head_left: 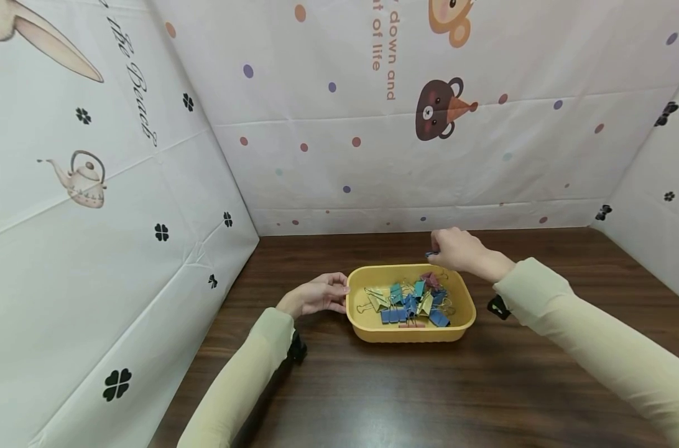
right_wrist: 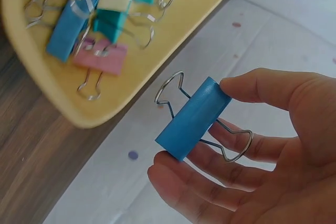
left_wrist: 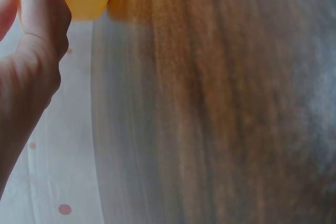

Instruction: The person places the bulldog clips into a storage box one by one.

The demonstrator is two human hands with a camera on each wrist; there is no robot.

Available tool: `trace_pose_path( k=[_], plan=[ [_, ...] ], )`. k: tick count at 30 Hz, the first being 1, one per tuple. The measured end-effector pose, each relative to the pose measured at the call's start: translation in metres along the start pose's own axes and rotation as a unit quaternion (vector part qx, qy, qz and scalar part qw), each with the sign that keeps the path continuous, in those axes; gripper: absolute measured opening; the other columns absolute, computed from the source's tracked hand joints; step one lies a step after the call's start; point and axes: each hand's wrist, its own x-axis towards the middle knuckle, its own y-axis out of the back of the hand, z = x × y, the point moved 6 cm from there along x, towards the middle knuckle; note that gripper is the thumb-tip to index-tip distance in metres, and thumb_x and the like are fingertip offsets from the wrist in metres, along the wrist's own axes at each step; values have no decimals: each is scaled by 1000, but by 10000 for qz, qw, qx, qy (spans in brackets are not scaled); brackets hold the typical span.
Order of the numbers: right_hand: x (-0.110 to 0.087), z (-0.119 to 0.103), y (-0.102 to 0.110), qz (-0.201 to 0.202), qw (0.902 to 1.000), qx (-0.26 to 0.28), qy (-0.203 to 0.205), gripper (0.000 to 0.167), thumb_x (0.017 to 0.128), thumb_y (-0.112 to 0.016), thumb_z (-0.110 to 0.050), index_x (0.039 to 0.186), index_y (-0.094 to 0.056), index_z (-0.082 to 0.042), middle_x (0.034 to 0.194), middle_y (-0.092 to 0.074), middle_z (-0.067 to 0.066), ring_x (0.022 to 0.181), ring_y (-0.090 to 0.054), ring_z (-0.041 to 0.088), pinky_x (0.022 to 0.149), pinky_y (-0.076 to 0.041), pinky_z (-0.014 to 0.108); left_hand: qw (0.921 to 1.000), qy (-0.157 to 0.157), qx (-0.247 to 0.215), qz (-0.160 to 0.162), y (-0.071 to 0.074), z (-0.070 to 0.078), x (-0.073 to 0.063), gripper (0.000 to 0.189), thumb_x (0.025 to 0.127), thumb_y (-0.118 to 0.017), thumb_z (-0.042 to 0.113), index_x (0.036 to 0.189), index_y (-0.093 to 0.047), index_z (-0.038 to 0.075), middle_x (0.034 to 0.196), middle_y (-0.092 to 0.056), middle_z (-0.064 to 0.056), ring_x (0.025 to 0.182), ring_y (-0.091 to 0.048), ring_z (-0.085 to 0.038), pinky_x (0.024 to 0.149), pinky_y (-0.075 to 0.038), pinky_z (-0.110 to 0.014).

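Observation:
My right hand (head_left: 459, 250) is raised above the far right edge of a yellow plastic basket (head_left: 403, 336). Between thumb and fingertips it pinches a blue binder clip (right_wrist: 193, 119), whose two wire handles stick out to either side in the right wrist view. My left hand (head_left: 321, 292) holds the basket's left end by the rim; part of that grip is hidden in the left wrist view. Inside the basket lies a loose heap of binder clips: blue ones (head_left: 393, 316), yellow ones (head_left: 425, 305), teal ones (head_left: 396, 293) and pink ones (right_wrist: 101, 56).
The basket stands on a dark brown wooden table (head_left: 373, 392). White printed sheeting (head_left: 306, 174) rises behind the table and along both sides. A black band (head_left: 498, 307) shows at the right wrist, and another (head_left: 297, 348) at the left.

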Motion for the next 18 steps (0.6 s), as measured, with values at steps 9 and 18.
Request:
trace_pose_path(
  k=[9, 18],
  plan=[
    [10, -21, -16, -231, 9995, 151, 164, 20, 89, -67, -22, 88, -56, -5, 70, -53, 5, 52, -44, 14, 46, -30, 25, 10000, 29, 30, 35, 1, 0, 0, 9, 99, -49, 4, 107, -46, 8, 83, -62, -4, 73, -62, -16, 72, -59, -32],
    [12, -34, -32, -431, 9977, 329, 397, 19, 91, -65, -22, 87, -55, -7, 70, -52, 5, 47, -43, 13, 46, -30, 25, 10000, 10, -10, -22, 0, 0, -1, 11, 99, -49, 4, 108, -44, 6, 85, -60, -4, 74, -62, -16, 71, -59, -31]
  ],
)
